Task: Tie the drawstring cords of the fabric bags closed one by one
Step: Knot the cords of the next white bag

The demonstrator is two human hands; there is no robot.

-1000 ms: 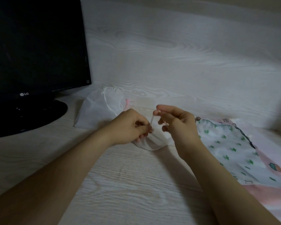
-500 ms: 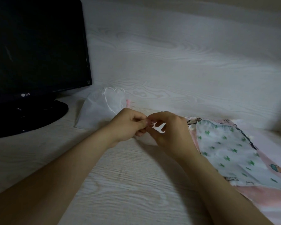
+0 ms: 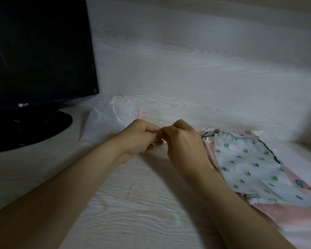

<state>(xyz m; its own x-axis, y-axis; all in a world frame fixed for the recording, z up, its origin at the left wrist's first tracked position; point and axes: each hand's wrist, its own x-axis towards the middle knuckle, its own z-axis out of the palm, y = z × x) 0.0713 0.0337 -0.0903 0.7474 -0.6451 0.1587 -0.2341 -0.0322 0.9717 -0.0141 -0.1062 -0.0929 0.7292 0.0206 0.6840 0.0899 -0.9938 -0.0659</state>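
My left hand [image 3: 142, 137] and my right hand [image 3: 182, 139] meet fingertip to fingertip at the middle of the desk, both pinching the thin white cord of a small white mesh bag [image 3: 159, 151]. Most of that bag is hidden under my hands. Behind my left hand lies another sheer white bag [image 3: 106, 121], its white drawstring [image 3: 116, 112] trailing across it. To the right, a white bag with green cactus print [image 3: 250, 164] lies on top of pink bags [image 3: 294, 211].
A black LG monitor [image 3: 38, 56] on a round black stand [image 3: 34, 128] fills the left rear. A white wood-grain wall [image 3: 187, 60] rises close behind the bags. The pale wood-grain desk top [image 3: 133, 203] stretches toward me between my forearms.
My right hand came down and left from its raised position, and the two hands closed together over the small bag. The cord that stood upright between them is now hidden in my fingers.
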